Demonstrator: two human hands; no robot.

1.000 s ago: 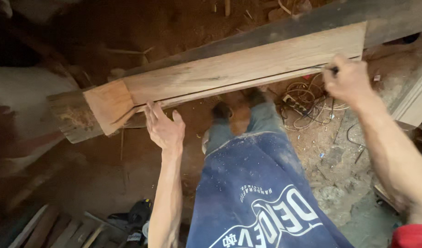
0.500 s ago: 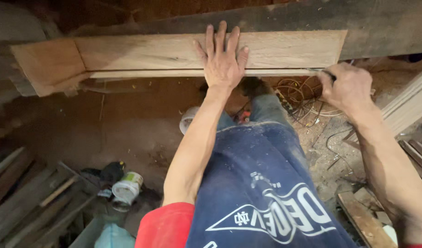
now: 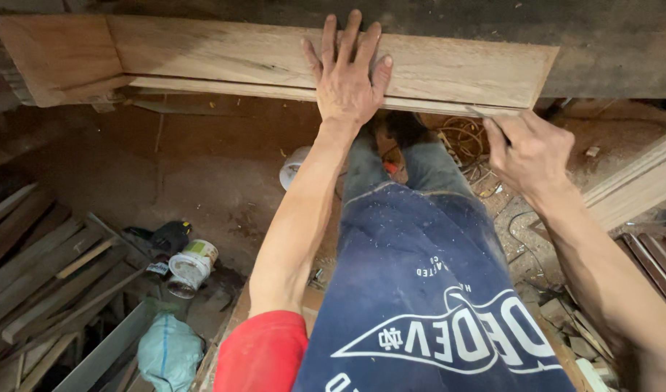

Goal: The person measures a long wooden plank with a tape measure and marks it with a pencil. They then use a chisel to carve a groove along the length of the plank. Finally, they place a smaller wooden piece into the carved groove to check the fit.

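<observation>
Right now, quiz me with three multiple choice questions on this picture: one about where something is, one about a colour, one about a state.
1. Where does the left hand rest?
A. flat on the wooden board
B. on the floor
C. on the tin

2. What colour is the sleeve at the bottom edge?
A. green
B. red
C. white

3. How is the right hand set?
A. spread flat, palm down
B. hanging free, away from the board
C. fingers drawn together at the board's lower right edge

Answers:
1 A, its palm and spread fingers lie on the board's face.
2 B, the cloth at the upper arm is red.
3 C, the fingertips pinch together against the edge; whether they hold a small tool is unclear.
</observation>
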